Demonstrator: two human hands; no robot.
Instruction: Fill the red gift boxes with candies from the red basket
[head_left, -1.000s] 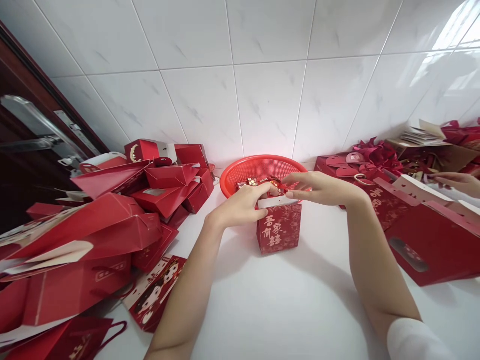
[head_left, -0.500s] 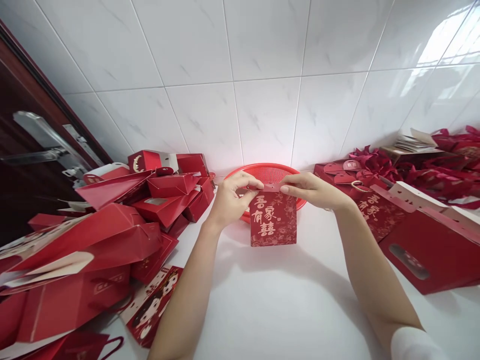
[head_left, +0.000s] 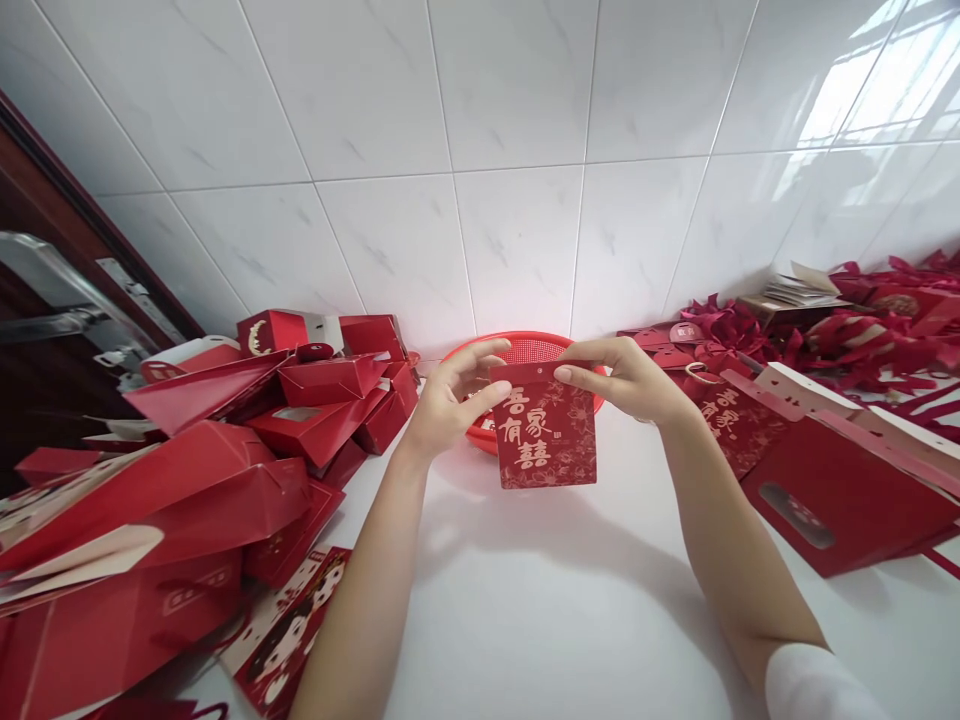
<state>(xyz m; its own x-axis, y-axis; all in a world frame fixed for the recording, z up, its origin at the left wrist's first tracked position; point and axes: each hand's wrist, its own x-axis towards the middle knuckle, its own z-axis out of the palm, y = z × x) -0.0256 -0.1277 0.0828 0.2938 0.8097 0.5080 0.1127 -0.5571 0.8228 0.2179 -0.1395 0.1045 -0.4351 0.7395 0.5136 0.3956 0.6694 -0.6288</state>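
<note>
Hiding part of the red basket (head_left: 536, 350), the box (head_left: 551, 430) is held upright just in front of it, on the person's side, above the tabletop (head_left: 570, 620); whether its base touches down cannot be told. Left of the basket is a heaped pile (head_left: 217, 490) of red boxes, some open, with a cartoon-faced packet (head_left: 296, 630) at its near edge and a dark door (head_left: 45, 400) beyond. Right of the basket are a patterned box (head_left: 739, 425), a big box (head_left: 847, 490) with a cut-out, and, farther back, ribbons (head_left: 720, 330) and stacked papers (head_left: 802, 288). The tiled wall (head_left: 360, 100) rises behind the basket.

Pale characters on the box read 吾, 家, 有 and 囍, the first partly under a thumb. The patterned box shows 吾家; its other writing is too small to read.

Both forearms reach forward toward the basket. The left hand (head_left: 457, 395) grips the box's upper left corner, thumb in front, fingers curled behind; the right hand (head_left: 622, 375) pinches its upper right edge.
</note>
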